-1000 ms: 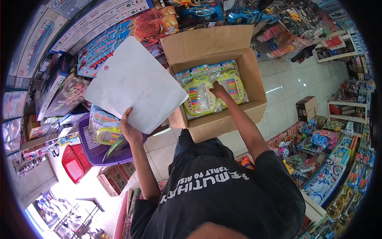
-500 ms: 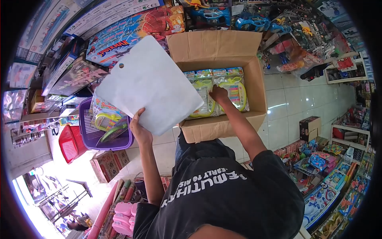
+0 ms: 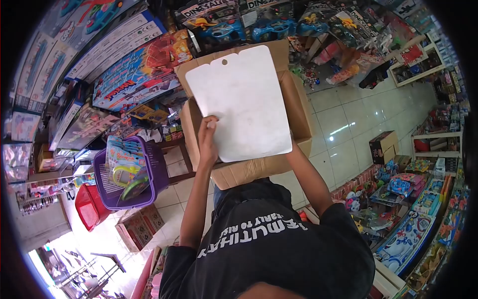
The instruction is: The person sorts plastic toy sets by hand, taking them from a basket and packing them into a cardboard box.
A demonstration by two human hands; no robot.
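We see in our left hand [image 3: 208, 139] the white board [image 3: 244, 104], pinched at its left edge: the thumb lies on the upper face, and the other fingers are mostly hidden at the edge and below it. Our right forearm [image 3: 313, 182] goes up to the lower right corner of the board, but the right hand is hidden behind this board, so we cannot tell if it is spread, pressed together or pinching something. The white board is over the open cardboard box [image 3: 302, 107] and covers the greater part of its opening, somewhat tilted in our view, with its small round hole close to the upper edge. Beyond this upper edge we see a part of the far flap [image 3: 279, 51], and at the near edge of the box the near flap [image 3: 251, 172] hangs outward. At the right edge of the opening, the inner wall is visible beside the board; what lies under the board we cannot see. To the left of the box, well apart from its left edge, is the purple basket [image 3: 158, 172], with packaged goods [image 3: 124, 162] inside, some of them higher than its rim. Just beside its outer left side is the red basket [image 3: 89, 208], and nearer to us, on the tiled floor [image 3: 343, 117], is a patterned carton [image 3: 139, 229].
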